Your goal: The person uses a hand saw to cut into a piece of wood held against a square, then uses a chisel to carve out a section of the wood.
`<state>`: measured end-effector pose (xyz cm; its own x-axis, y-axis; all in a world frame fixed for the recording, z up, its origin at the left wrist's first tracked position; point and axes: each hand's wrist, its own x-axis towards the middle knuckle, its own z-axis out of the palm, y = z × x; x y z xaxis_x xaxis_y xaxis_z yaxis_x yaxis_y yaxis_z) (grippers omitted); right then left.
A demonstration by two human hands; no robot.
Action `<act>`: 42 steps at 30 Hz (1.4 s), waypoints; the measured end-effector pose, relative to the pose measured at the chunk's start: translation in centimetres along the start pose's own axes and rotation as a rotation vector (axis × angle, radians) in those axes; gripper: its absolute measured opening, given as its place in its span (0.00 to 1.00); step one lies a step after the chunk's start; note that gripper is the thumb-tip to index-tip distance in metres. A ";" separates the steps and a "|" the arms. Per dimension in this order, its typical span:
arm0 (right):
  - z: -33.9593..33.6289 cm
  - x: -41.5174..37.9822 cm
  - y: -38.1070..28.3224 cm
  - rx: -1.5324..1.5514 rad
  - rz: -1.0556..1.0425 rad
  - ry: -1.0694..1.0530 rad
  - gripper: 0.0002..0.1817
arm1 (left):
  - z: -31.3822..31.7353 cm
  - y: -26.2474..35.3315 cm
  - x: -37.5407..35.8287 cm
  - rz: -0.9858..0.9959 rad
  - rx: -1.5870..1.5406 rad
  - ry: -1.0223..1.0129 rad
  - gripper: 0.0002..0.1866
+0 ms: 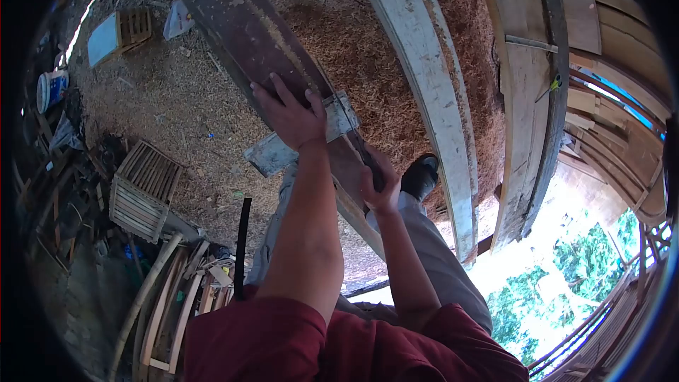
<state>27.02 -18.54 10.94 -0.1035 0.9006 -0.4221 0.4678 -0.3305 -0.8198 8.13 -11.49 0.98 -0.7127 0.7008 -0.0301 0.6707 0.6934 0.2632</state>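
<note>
My left hand [293, 114] lies on a dark reddish-brown plank [247, 28], its fingers spread over the worn surface. Under that wrist, a short whitish board [272, 153] runs crosswise, and my palm is close to its upper edge. My right hand [382, 182] is closed around the dark handle of a handsaw [362, 147]. The saw's thin blade is seen nearly edge-on, running up and left past the end of the short board and along the plank's right side. My right shoe [422, 175] is just right of the saw hand.
Long weathered planks [417, 49] stretch along the right, with a wide wooden board [523, 85] beyond them. Sawdust and shavings [205, 99] cover the ground. Slatted wooden pieces [145, 191], a small crate [133, 27] and a white bucket [51, 90] stand on the left.
</note>
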 end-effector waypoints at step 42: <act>-3.3 1.0 -1.0 -0.061 -0.031 -0.073 0.24 | 1.3 1.0 -0.9 -0.044 0.047 0.091 0.41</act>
<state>29.37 -16.40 12.65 -0.1810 0.8865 -0.4258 0.5161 -0.2829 -0.8084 9.70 -11.28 0.03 -0.7563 0.6525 0.0476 0.6454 0.7322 0.2176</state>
